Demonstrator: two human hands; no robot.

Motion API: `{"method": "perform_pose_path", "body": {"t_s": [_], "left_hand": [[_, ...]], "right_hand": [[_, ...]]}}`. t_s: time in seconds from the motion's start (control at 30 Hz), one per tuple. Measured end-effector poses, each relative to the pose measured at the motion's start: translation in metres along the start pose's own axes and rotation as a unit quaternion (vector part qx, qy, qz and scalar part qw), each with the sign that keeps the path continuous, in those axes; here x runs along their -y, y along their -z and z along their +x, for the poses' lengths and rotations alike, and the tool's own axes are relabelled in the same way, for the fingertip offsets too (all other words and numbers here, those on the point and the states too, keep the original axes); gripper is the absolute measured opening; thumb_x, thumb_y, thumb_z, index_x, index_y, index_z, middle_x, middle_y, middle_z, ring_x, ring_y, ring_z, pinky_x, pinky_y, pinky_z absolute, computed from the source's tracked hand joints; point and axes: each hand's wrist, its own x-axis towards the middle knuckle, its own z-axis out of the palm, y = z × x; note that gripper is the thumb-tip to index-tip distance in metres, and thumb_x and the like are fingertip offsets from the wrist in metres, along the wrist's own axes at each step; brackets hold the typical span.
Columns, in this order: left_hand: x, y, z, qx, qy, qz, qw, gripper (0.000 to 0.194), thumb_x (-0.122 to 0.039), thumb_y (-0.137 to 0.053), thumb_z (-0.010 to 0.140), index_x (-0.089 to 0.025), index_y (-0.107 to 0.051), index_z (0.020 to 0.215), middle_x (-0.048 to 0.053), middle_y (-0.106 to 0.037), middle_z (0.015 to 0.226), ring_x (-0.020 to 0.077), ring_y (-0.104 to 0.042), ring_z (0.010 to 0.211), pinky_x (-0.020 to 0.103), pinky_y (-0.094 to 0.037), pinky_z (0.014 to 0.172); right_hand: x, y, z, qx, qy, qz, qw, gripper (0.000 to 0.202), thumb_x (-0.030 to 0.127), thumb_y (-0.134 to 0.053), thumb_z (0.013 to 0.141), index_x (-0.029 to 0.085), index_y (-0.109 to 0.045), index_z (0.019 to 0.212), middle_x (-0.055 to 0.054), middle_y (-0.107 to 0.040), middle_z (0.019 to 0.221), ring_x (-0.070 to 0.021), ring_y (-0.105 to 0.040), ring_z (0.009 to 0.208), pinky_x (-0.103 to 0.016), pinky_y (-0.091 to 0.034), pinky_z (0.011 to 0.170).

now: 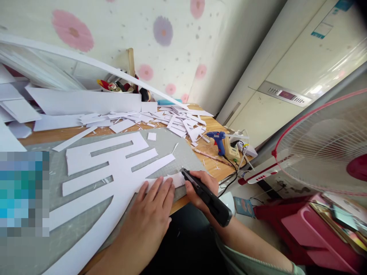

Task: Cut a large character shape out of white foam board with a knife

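A large white foam board cutout (120,168) with several long slots lies on a grey cutting mat (169,147). My left hand (151,210) presses flat on the cutout's near right arm, fingers stretched out and slightly apart. In my right hand (202,185) is a black utility knife (208,198), gripped with the fingers wrapped round its body. The knife's tip meets the right end of that same arm, just right of my left fingertips. Whether the blade is in the board is too small to tell. A small white square (151,136) rests on the mat beyond the cutout.
White offcuts (183,122) are heaped along the back of the wooden table (219,166). A blue glue gun (218,140) stands by a power strip (245,149) at the right edge. Beyond it are a fan (323,141), a refrigerator (272,72) and a pink bin (309,233).
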Motion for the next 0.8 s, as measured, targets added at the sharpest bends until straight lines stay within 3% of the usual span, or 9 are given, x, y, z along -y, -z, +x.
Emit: {"method": "perform_pose_path", "body": {"t_s": [0.27, 0.53, 0.8], "left_hand": [[-0.002, 0.009, 0.005, 0.042, -0.004, 0.004, 0.999, 0.065, -0.034, -0.074, 0.078, -0.020, -0.055, 0.138, 0.006, -0.049, 0.150, 0.0320, -0.046, 0.136, 0.056, -0.038, 0.111], [-0.002, 0.008, 0.004, 0.041, -0.001, -0.002, 0.999, 0.065, -0.037, -0.073, 0.080, -0.021, -0.053, 0.140, 0.005, -0.048, 0.151, 0.0313, -0.044, 0.138, 0.056, -0.037, 0.112], [-0.003, 0.013, 0.006, 0.054, 0.002, 0.011, 0.998, 0.059, -0.028, -0.068, 0.083, -0.021, -0.054, 0.139, 0.006, -0.048, 0.151, 0.0314, -0.044, 0.138, 0.058, -0.037, 0.111]], "right_hand": [[0.001, 0.001, -0.001, 0.001, 0.023, -0.010, 1.000, 0.020, 0.028, -0.066, 0.077, 0.024, -0.063, 0.096, 0.000, -0.069, 0.070, -0.0172, -0.066, 0.057, -0.029, -0.055, 0.058], [0.003, 0.000, 0.003, -0.014, 0.062, -0.017, 0.998, 0.020, 0.026, -0.064, 0.076, 0.025, -0.061, 0.095, 0.001, -0.067, 0.066, -0.0170, -0.064, 0.053, -0.028, -0.054, 0.054], [0.012, 0.004, 0.008, 0.017, 0.098, -0.045, 0.994, 0.014, 0.022, -0.061, 0.077, 0.023, -0.059, 0.091, 0.002, -0.060, 0.058, -0.0151, -0.057, 0.048, -0.026, -0.046, 0.050]]}}
